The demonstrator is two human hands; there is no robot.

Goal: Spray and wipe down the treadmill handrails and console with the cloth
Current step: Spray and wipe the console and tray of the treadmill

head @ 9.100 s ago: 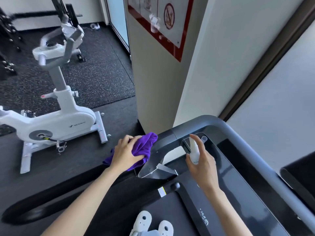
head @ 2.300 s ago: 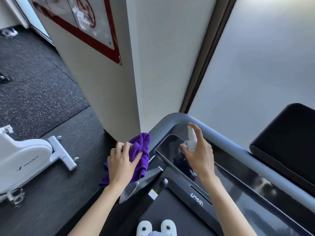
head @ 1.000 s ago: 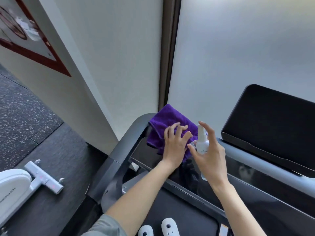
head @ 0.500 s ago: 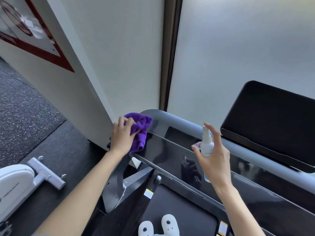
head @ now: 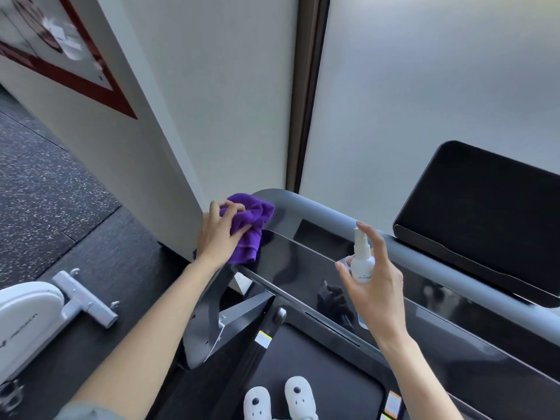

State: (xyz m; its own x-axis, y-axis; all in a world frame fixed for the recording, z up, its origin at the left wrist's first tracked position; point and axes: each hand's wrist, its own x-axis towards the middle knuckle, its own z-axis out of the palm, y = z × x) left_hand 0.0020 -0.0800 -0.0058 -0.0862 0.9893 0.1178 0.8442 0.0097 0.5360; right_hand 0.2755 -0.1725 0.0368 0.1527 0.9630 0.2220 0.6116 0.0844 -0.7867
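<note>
Left hand (head: 222, 237) is bunching the purple microfiber cloth (head: 247, 225), fingers curled tight around it, and pressing it onto the far-left corner of the treadmill where the grey handrail (head: 306, 207) is bending round. Cloth is touching both the rail's curve and the left edge of the glossy black console panel (head: 297, 268).

Right hand (head: 374, 286) is gripping a small white spray bottle (head: 361, 262), upright, fingers wrapped around the body, index finger (head: 368, 233) sitting raised beside the nozzle. Can't tell if it is pressing the pump. Bottle is hovering above the console panel, right of the cloth and well apart from it. Hand and bottle are reflecting in the panel's gloss just below.

Black tablet-style screen (head: 491, 213) is standing tilted at far right, behind the rail. Grey support bracket (head: 218, 322) is sitting under the console's left end. Person is standing on the treadmill belt (head: 318, 359), white clogs (head: 278, 398) showing at the near edge.

White exercise bike (head: 33, 319) is sitting on the dark speckled floor at near left. Red-bordered sign (head: 60, 56) is hanging on the pillar at far left, blurred, unreadable.
</note>
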